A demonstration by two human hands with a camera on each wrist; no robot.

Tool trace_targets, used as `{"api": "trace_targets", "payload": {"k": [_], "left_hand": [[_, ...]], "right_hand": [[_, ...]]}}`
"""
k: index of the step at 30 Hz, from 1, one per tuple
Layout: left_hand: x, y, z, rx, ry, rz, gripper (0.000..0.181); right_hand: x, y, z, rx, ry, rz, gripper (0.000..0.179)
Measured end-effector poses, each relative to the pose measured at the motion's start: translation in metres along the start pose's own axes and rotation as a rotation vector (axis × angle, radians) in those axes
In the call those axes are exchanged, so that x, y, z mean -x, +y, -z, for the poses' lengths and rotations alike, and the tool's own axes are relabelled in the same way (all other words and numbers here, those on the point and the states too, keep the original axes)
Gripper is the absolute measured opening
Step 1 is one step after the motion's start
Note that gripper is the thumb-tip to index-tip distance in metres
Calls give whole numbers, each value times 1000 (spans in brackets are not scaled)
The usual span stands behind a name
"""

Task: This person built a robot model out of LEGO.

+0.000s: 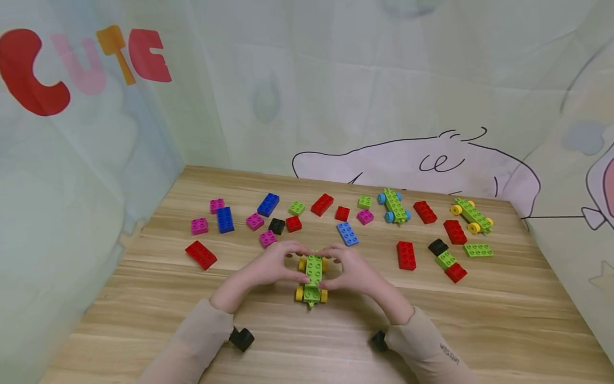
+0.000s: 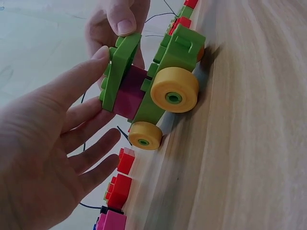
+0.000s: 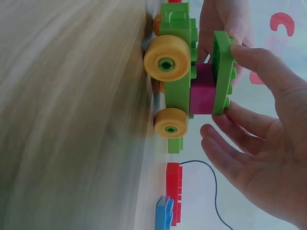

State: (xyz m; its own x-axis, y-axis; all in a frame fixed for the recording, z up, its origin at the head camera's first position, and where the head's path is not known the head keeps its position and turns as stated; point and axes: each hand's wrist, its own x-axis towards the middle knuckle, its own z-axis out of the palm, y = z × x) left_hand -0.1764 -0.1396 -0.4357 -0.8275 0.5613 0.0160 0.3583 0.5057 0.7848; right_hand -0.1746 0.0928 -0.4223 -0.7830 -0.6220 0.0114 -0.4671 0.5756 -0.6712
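Observation:
A green toy-car base point(image 1: 312, 296) with yellow wheels point(image 2: 175, 90) stands on the table in front of me. On it sits a magenta block point(image 3: 202, 89), which the head view hides. A flat green building block point(image 1: 314, 268) with studs lies over the magenta one and overhangs it towards me. My left hand point(image 1: 277, 262) pinches this flat block from the left, its thumb at the near end and fingers at the far end. From the right, my right hand point(image 1: 354, 270) grips the same block likewise. The other fingers of both hands are spread loosely.
Loose red, blue, magenta, green and black blocks lie behind and to both sides. At the back right stand a green car base with blue wheels point(image 1: 395, 206) and another with yellow wheels point(image 1: 472, 216). A printed cloth point(image 1: 240, 106) hangs behind the wooden table point(image 1: 307, 346).

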Motion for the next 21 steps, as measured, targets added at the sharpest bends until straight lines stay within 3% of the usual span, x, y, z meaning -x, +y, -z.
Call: {"api": "trace_targets", "payload": {"k": [13,21], "left_hand": [[3,2,3,-24,-2,-21,56],[3,1,4,-28,-12,-33,60]], "right_hand": [[-3,-2,3,43,-38,26,55],[-10,-4,15,30,-50,73,59]]}}
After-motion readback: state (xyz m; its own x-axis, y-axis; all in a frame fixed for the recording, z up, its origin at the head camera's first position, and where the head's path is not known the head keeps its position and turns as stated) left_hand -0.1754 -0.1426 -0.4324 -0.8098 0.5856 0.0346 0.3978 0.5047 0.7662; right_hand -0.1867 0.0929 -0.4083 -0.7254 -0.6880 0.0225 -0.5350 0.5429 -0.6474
